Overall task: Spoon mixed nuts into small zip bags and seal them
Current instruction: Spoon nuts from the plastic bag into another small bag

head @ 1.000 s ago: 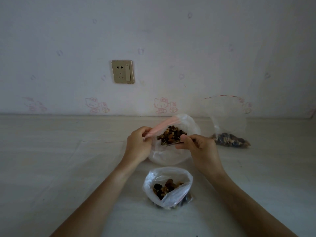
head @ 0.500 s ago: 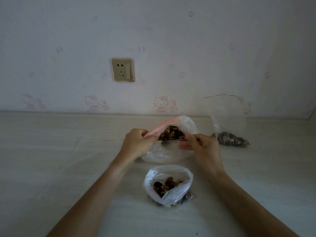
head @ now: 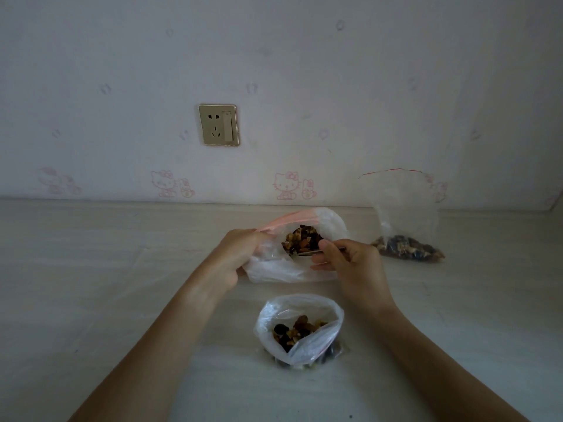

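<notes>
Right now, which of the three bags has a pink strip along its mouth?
The middle bag, gripped at its rim by the left hand. The near bag is plain white; the far right zip bag has a thin red line.

- A pale whitish wall (head: 304,71) is seen behind, printed with faint grey paw marks.
- A row of pink cartoon-cat decals (head: 285,185) is set along its base.
- A gold-framed rectangular wall socket with a switch (head: 218,125) is mounted left of centre.
- A light wood-grain tabletop (head: 91,284) is laid against the wall.
- The scene is lit dimly and evenly.
</notes>
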Available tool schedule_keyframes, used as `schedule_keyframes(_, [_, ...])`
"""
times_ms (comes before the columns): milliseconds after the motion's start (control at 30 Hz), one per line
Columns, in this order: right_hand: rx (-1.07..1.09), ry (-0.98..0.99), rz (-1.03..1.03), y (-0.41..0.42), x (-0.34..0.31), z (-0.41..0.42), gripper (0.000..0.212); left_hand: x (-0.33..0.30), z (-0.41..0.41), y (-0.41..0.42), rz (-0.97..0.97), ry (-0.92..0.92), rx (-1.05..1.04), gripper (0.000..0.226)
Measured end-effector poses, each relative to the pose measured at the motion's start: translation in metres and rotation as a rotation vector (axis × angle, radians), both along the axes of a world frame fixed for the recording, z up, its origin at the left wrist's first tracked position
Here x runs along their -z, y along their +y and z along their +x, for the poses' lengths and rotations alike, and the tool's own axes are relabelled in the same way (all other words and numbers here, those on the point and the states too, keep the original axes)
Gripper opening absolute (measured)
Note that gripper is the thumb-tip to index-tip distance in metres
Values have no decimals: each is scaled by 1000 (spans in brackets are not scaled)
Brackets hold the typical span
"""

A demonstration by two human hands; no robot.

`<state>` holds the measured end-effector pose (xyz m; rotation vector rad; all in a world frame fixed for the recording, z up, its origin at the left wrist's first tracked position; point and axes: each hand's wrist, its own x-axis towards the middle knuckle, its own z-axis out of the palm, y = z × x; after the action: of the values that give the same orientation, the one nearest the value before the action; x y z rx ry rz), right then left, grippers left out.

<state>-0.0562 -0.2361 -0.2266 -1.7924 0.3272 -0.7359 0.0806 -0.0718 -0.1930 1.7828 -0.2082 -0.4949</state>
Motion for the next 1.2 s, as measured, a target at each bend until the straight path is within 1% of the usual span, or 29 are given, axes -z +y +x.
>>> schedule_keyframes(33, [13,5,-13,1,-1,0,18,1,2,0,24,-25,-5,20])
schedule_keyframes(67, [22,6,-22,2,-2,0,17,2,3,0,81,-92,-5,25])
schedule_keyframes(133, [23,-3,-30,3,-3,-1,17,5,3,-2,260,-267,-4,35])
schedule_keyframes(200, [22,-7,-35,3,-4,-2,18,7,2,-1,466,-400,11,50])
schedule_keyframes(267, [25,-6,-31,3,-4,-2,18,7,1,1,621,-450,43,61])
schedule_keyframes(300, [26,-3,-24,3,-3,-2,19,6,1,1,661,-445,60,59])
schedule_keyframes(367, [25,2,1,3,-3,-1,19,5,1,1,632,-391,87,45])
schedule_keyframes(433, [20,6,22,3,-2,-1,19,4,1,-1,501,-305,93,34])
schedule_keyframes(533, [25,5,24,2,-2,-2,19,3,0,-2,333,-198,66,26])
schedule_keyframes(600, [33,7,7,1,-2,-2,19,1,0,0,273,-149,58,23])
schedule_keyframes(700, [50,7,-2,0,-2,-2,20,-3,1,1,248,-119,64,21])
schedule_keyframes(833, [66,-20,91,-4,-6,-6,21,-4,-1,1,243,-116,76,20])
schedule_keyframes(1000, [86,-28,22,-1,-9,-6,23,-7,0,4,182,-71,63,28])
schedule_keyframes(1067, [86,-31,19,-1,-8,-6,23,-5,1,5,180,-91,67,27])
schedule_keyframes(1133, [80,-19,14,-2,-7,-6,21,-2,1,3,204,-151,83,22])
schedule_keyframes(1200, [78,-8,17,-2,-5,-5,19,1,1,1,217,-208,78,22])
